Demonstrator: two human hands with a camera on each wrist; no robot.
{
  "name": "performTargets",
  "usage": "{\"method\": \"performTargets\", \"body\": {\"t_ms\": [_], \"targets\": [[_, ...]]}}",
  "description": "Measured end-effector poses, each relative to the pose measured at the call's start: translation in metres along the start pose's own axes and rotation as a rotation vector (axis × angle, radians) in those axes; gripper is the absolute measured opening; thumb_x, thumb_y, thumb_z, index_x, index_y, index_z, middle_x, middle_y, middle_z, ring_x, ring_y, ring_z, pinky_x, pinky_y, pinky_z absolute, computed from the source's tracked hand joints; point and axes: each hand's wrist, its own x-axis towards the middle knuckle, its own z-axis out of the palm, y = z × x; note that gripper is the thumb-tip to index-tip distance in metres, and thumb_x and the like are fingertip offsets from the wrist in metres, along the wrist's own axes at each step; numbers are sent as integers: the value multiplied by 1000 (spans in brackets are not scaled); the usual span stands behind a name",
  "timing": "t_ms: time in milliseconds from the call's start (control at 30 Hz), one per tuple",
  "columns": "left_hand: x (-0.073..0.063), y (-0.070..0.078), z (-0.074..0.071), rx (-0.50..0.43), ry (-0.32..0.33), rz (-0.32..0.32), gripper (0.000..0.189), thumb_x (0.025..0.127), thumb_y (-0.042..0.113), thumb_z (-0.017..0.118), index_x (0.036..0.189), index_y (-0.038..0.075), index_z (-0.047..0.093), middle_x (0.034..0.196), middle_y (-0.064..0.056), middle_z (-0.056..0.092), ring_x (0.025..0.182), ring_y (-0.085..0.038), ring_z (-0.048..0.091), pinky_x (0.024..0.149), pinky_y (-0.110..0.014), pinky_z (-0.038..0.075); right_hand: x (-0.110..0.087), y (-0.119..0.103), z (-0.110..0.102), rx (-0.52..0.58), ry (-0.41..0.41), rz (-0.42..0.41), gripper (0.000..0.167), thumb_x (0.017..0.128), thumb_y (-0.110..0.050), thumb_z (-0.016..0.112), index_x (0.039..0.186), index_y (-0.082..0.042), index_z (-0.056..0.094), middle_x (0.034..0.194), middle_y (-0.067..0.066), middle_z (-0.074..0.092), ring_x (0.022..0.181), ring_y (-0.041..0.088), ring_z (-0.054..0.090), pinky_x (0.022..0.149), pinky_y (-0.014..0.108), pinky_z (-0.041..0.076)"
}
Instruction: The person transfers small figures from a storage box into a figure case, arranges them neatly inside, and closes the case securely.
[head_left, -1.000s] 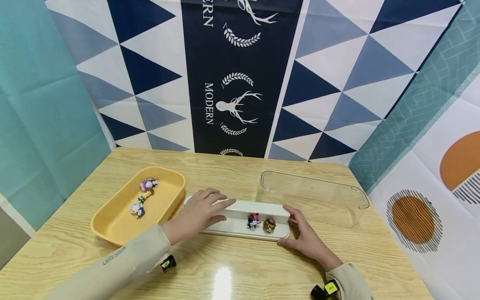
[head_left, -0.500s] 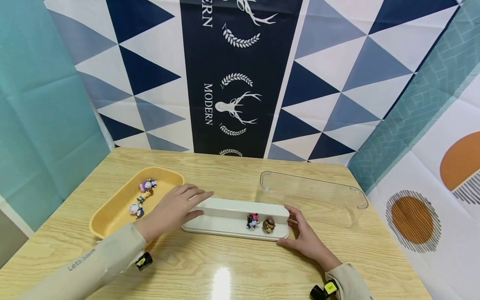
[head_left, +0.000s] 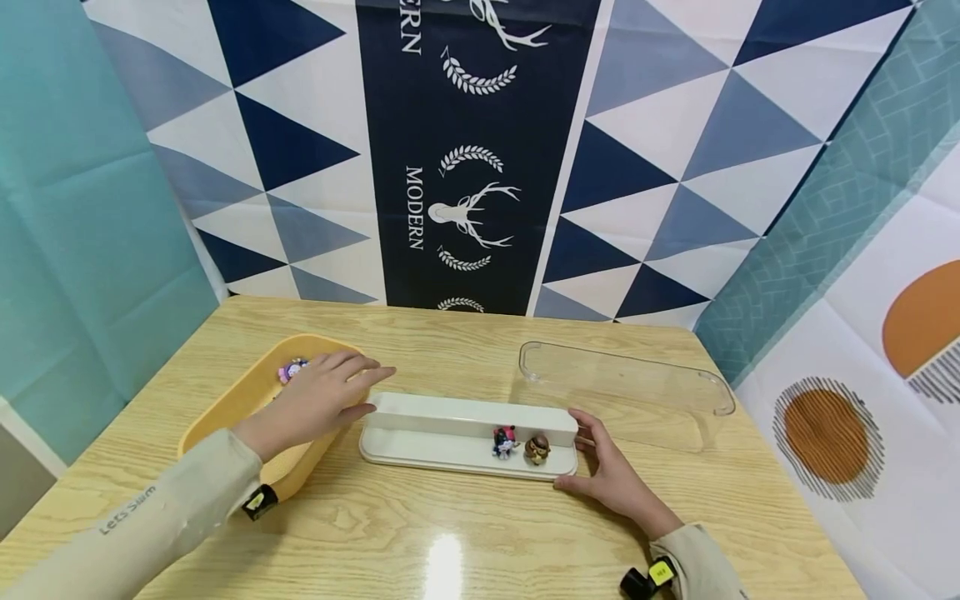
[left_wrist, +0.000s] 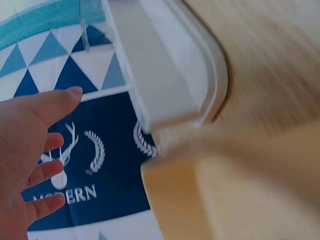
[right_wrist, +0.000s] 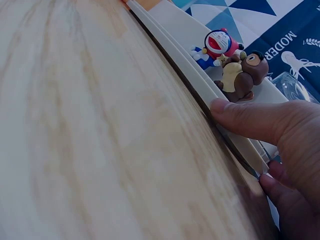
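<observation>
The left hand [head_left: 318, 400], fingers [head_left: 375, 376] loose, has moved over the yellow tray [head_left: 249, 398], in reach of its figurine [head_left: 291, 370]; the right hand [head_left: 609, 479] grips the white stand [head_left: 442, 448].

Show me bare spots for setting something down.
Free: table in front of the white base, between the sleeves; the base's left part. Crowded: its right end, with two figurines and the right hand; the yellow tray, beneath the left hand.

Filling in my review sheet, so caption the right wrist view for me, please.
Right hand holding one end of a white stand bearing a multicoloured figurine and a brown figurine.
</observation>
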Motion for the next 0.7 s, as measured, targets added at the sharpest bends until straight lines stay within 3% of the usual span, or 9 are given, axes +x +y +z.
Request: {"method": "performTargets", "body": {"t_ms": [267,700], "targets": [[-3,-25,-5,13,8,31,60,78,22,85,132,9,61,118,-9,65,109,-32,58,85,-50,50,-1,2,-1,-1,3,-11,100,75,-11,88,152,-1,25,139,19,47,127,25,46,106,39,42],[-22,-55,-12,9,-43,20,61,76,17,86,131,6,61,119,-10,64,111,-34,56,87,-54,47,-1,-1,-1,3,6,5,100,74,-11,89,152,-2,26,139,20,47,127,31,46,106,39,42]]}}
